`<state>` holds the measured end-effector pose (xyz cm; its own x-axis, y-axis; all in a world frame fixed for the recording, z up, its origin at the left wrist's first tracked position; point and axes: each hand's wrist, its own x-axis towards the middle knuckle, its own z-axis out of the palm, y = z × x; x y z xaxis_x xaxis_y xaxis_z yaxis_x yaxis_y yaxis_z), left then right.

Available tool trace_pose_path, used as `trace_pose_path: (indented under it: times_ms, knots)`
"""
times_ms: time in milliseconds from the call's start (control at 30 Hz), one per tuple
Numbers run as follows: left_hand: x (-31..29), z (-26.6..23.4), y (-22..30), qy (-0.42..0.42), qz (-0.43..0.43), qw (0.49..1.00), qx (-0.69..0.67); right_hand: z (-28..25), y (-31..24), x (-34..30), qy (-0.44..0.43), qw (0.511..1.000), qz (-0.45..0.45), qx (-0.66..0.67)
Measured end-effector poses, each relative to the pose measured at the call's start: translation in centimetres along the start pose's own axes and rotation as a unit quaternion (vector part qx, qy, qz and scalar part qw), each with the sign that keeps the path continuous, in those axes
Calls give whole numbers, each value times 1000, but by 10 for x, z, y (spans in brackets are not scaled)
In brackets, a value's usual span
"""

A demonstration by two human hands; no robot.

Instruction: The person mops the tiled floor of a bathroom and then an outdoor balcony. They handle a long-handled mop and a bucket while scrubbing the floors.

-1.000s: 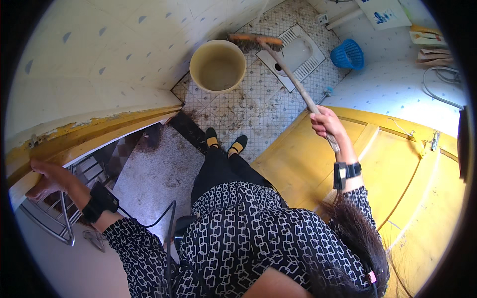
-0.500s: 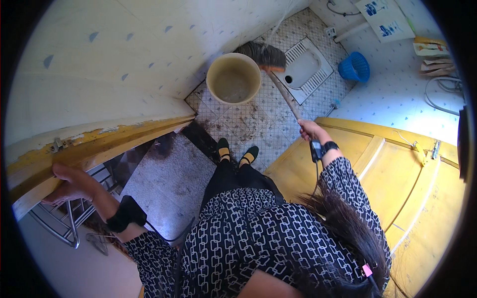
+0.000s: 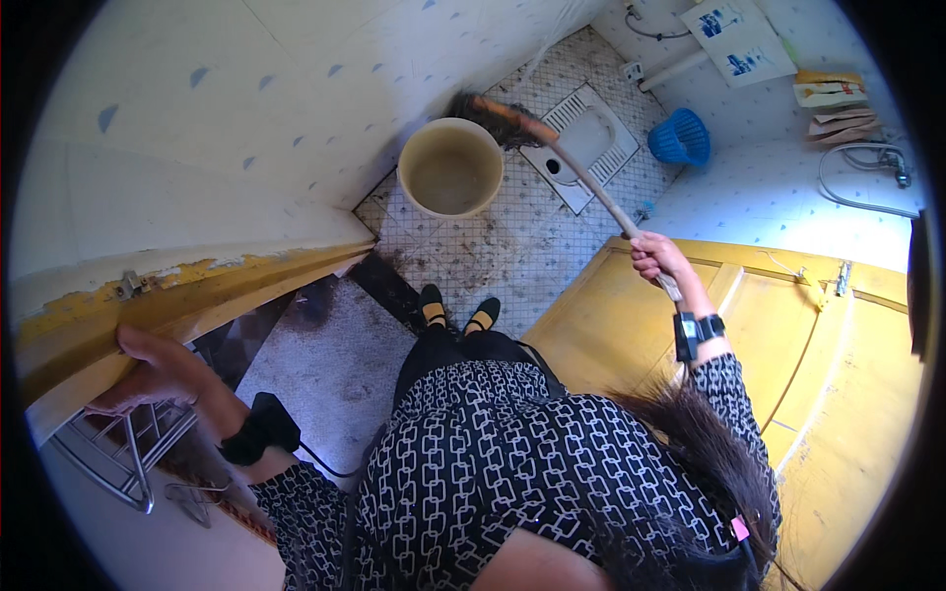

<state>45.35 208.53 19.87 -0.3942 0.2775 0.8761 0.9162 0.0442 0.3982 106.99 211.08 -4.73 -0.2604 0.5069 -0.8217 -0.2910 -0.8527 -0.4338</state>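
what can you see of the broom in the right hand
The broom has a long, thin, pale wooden-looking handle and a dark, bushy bristle head. It runs slantwise from the right hand, which grips its near end, up and left to the head, which lies at the rim of the round beige bucket, beside the white squat toilet. The head looks blurred, and whether the bristles touch the speckled tiled floor cannot be told.

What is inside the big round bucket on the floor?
The round beige plastic bucket looks empty, showing only its brownish, dirty-looking bottom. The dark bristle head of the long-handled brush covers a bit of its far rim.
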Motion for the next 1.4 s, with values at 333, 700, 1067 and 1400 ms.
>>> trace_pose_path:
  times_ms: [333,700,1067,1400]
  knots:
    - [15,15,-7,26,30,994,99,22,30,-76,222,679,-317,-624]
    - [4,14,22,20,60,983,171,59,40,85,121,700,26,-703]
    - [6,20,-16,3,41,985,170,41,73,105,86,958,-14,-275]
    - [22,27,-45,25,50,983,176,36,-23,54,-62,984,49,161]
